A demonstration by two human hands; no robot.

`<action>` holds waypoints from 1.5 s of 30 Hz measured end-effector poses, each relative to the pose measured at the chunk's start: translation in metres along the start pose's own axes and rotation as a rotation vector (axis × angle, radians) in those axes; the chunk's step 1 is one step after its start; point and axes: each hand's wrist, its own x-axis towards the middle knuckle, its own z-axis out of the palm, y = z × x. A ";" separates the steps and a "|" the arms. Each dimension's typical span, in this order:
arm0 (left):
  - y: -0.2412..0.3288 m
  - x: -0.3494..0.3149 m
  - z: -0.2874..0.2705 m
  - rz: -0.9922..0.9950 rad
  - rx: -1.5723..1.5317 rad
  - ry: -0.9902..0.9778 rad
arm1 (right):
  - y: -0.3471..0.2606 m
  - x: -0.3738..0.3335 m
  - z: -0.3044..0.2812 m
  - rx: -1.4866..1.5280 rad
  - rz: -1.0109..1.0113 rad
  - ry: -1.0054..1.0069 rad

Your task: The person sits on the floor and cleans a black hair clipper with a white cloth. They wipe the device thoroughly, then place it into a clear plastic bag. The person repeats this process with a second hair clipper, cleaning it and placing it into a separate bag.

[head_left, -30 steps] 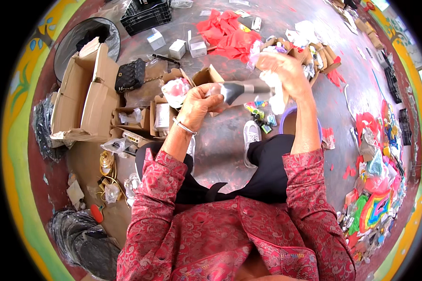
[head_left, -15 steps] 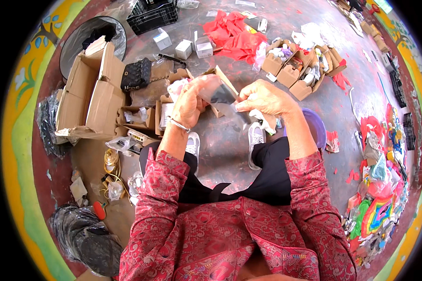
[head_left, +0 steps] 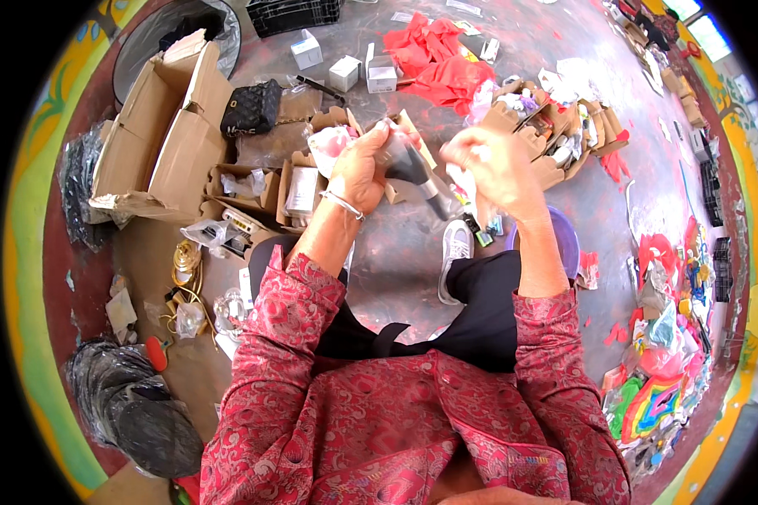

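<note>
My left hand, with a bangle at its wrist, is closed on a dark tapered object with a silver band. Clear plastic seems to wrap it, and its far end points down to the right. I cannot make out its exact kind. To the right of it is my right hand, raised and smeared by motion, its fingers curled. Something whitish shows just below those fingers; whether they grip it is unclear. Beneath the left hand are small open cardboard boxes, one with a pink and white bundle.
A large open carton and a black quilted bag lie to the left. Filled cardboard trays and red cloth are farther off. A purple basin stands by my right knee. Mixed colourful scraps cover the right side.
My right hand has come away from the plastic to the right and up. The dark object now shows its silver band and lower end. The view has shifted slightly.
</note>
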 end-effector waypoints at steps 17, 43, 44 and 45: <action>-0.004 -0.014 0.015 -0.351 0.130 -0.057 | 0.014 0.028 -0.001 -0.288 -0.281 0.629; 0.002 -0.015 0.015 -0.033 0.162 -0.143 | 0.001 0.003 0.017 0.438 0.281 -0.354; 0.008 -0.017 0.014 -0.088 0.069 -0.252 | -0.003 0.003 0.014 0.529 0.340 -0.321; 0.004 -0.015 0.008 -0.051 0.047 -0.267 | -0.008 0.003 0.011 0.601 0.372 -0.292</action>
